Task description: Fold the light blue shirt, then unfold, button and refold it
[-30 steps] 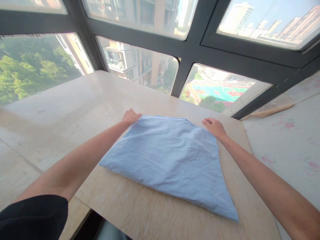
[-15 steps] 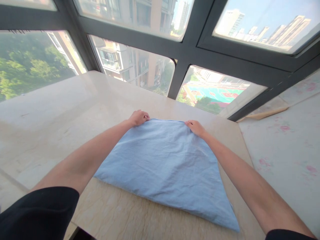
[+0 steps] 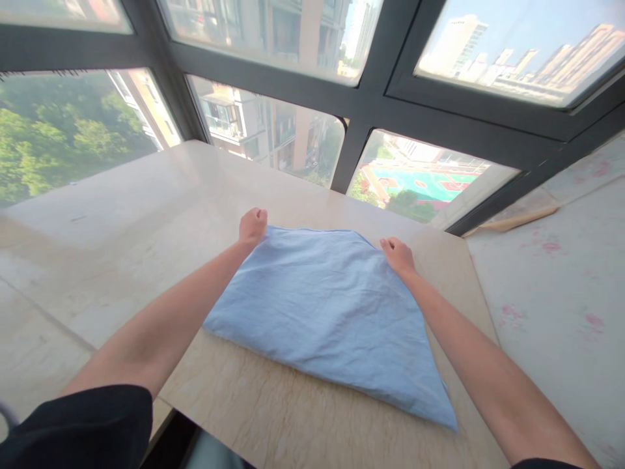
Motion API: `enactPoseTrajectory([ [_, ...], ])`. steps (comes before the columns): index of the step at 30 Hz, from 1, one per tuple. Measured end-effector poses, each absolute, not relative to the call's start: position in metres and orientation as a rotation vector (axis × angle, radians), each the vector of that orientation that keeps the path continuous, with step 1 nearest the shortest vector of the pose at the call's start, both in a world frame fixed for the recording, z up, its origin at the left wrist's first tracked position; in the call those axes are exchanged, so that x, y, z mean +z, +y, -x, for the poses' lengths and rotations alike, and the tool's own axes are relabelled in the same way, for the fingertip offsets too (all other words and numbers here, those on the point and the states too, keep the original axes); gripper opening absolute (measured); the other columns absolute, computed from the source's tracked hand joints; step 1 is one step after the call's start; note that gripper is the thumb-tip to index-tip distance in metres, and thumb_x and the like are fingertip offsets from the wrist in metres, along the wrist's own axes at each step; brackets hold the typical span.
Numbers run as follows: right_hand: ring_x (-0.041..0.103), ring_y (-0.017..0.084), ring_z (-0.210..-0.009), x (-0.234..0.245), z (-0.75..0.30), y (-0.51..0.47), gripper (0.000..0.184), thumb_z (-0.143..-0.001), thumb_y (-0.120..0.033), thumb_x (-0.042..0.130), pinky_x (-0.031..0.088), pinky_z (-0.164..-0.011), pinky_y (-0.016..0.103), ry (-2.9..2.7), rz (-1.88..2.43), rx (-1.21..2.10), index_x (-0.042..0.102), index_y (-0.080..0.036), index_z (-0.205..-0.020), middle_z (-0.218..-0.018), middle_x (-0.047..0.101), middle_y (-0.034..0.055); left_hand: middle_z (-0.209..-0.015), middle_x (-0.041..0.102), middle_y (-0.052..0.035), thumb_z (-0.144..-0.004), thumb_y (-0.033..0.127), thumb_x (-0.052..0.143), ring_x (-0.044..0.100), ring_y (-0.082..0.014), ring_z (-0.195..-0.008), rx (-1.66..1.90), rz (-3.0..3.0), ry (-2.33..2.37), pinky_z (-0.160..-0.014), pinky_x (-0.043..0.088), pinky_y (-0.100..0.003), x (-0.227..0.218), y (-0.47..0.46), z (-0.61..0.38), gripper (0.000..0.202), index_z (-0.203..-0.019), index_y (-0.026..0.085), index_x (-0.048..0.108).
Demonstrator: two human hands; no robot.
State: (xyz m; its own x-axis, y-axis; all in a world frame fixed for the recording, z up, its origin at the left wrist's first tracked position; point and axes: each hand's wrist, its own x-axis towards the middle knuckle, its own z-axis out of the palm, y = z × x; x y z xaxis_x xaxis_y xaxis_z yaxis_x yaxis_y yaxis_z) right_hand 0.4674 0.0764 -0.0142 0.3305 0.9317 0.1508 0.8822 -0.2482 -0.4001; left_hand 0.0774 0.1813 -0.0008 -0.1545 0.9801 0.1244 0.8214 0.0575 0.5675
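Note:
A light blue folded cloth lies flat on a beige marble-patterned board. My left hand is at the cloth's far left corner, fingers curled and pinched on the fabric edge. My right hand rests at the far right corner, fingers bent down onto the cloth's edge and gripping it. Both arms reach forward over the cloth.
The board sits on a pale stone window ledge. Dark-framed windows stand right behind the cloth. A flower-patterned sheet covers the surface to the right, with a rolled paper at its far edge.
My left hand slid a little left along the far edge. My right hand moved right toward the corner. The cloth's far edge is stretched out wider than half a second ago.

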Motion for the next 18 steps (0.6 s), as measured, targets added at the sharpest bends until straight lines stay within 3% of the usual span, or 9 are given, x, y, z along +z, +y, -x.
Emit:
enactPoseTrajectory([
  [3,0.059,0.024,-0.088,-0.016,-0.469,0.042,0.028,-0.083,-0.041,0.043,0.042,-0.081,0.033,-1.470,2.067,0.134,0.060,-0.019,-0.079,-0.090,0.068,0.0129,-0.098,0.072,-0.0109,-0.088,0.027,0.043,0.063,-0.0215,-0.092,0.809,-1.701,2.090,-0.077,0.043,-0.029,0.003,0.154,-0.058,0.028,-0.094,0.017,0.069],
  [6,0.060,0.026,-0.096,-0.016,-0.467,-0.001,0.036,-0.081,-0.048,0.046,0.045,-0.089,0.037,-1.360,2.002,0.229,0.064,-0.017,-0.089,-0.099,0.069,0.0142,-0.100,0.072,-0.0116,-0.086,0.027,0.046,0.064,-0.0229,-0.095,0.761,-1.660,2.063,-0.080,0.045,-0.031,0.008,0.117,-0.044,0.028,-0.097,0.016,0.068],
  [11,0.060,0.029,-0.106,-0.007,-0.457,-0.084,0.046,-0.079,-0.056,0.048,0.043,-0.098,0.043,-1.300,1.975,0.246,0.064,-0.017,-0.097,-0.107,0.068,0.0155,-0.115,0.069,-0.0146,-0.085,0.030,0.046,0.062,-0.0266,-0.110,0.698,-1.749,2.105,-0.093,0.046,-0.035,0.012,0.039,-0.033,0.039,-0.116,0.014,0.063],
  [18,0.063,0.029,-0.101,-0.009,-0.444,-0.185,0.054,-0.075,-0.061,0.051,0.049,-0.089,0.041,-1.051,2.097,0.365,0.063,-0.017,-0.103,-0.109,0.068,0.0168,-0.123,0.064,-0.0219,-0.087,0.046,0.045,0.058,-0.0361,-0.118,0.651,-1.622,2.184,-0.099,0.045,-0.047,0.007,-0.047,-0.014,0.054,-0.125,0.009,0.058],
])
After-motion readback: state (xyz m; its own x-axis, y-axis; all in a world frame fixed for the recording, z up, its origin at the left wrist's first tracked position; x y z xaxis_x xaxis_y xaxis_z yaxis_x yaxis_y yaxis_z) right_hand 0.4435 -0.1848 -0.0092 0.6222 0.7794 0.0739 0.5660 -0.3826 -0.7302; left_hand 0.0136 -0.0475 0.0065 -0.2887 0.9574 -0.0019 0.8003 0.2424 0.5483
